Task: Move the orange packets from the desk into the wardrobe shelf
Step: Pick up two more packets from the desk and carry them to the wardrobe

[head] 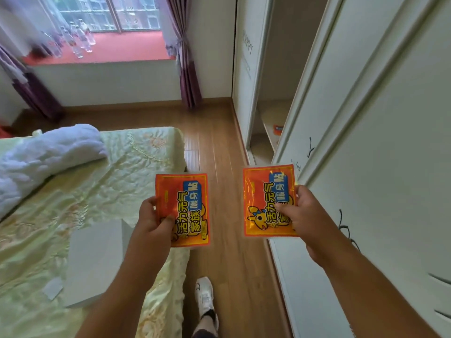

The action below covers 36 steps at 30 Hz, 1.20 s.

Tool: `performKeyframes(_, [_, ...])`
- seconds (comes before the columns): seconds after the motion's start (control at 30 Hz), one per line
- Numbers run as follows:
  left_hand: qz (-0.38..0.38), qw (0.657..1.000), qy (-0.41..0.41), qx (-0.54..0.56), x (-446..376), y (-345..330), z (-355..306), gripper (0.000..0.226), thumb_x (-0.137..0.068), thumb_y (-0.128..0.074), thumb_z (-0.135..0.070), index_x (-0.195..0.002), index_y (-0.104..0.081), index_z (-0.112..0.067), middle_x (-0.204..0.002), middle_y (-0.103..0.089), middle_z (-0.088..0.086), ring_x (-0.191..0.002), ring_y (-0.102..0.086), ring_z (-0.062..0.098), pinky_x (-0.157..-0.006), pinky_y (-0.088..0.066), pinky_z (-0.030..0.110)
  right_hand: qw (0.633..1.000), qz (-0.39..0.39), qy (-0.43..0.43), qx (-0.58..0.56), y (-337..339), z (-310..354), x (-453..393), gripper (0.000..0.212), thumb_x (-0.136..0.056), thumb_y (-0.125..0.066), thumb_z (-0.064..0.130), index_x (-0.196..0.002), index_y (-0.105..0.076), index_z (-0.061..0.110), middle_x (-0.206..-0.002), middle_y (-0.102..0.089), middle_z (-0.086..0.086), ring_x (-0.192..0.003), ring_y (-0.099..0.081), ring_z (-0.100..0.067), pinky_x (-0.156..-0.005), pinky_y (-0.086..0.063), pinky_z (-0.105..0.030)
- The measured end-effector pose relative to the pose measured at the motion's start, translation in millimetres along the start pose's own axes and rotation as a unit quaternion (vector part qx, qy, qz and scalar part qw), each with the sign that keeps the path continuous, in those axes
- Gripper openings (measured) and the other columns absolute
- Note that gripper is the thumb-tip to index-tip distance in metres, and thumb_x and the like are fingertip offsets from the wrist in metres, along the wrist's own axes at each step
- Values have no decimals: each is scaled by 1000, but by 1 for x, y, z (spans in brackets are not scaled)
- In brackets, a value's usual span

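Observation:
I carry two orange packets with blue labels, one in each hand. My left hand (152, 219) pinches the left orange packet (188, 203) by its lower left edge, over the bed's corner. My right hand (306, 215) pinches the right orange packet (264, 189) by its right side, in front of the wardrobe door. Ahead on the right, the wardrobe stands open, and its pale shelf (271, 118) holds another orange packet (278, 130), half hidden behind the sliding door (366, 118).
A bed (61, 191) with a pale green cover fills the left, bearing a rolled white blanket (48, 152) and a flat white box (95, 262). A strip of wooden floor (219, 147) runs between bed and wardrobe. Clear bottles (78, 40) stand on the red window ledge.

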State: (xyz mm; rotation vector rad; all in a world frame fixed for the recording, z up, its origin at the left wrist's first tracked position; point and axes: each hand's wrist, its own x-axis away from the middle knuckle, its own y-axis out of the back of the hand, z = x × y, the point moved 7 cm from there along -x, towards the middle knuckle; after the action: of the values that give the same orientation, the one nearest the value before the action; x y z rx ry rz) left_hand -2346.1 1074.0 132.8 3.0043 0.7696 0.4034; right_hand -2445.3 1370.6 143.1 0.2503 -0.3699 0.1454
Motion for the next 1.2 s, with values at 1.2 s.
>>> performKeyframes(1.2, [-12, 1000, -15, 11, -535, -66, -173, 32, -103, -47, 0, -113, -57, -30, -110, -75, 8, -93, -77, 26, -71, -62, 44, 999, 43, 10, -13, -113, 233, -520, 22, -101, -64, 12, -115, -62, 28, -108, -79, -2, -98, -78, -23, -93, -60, -55])
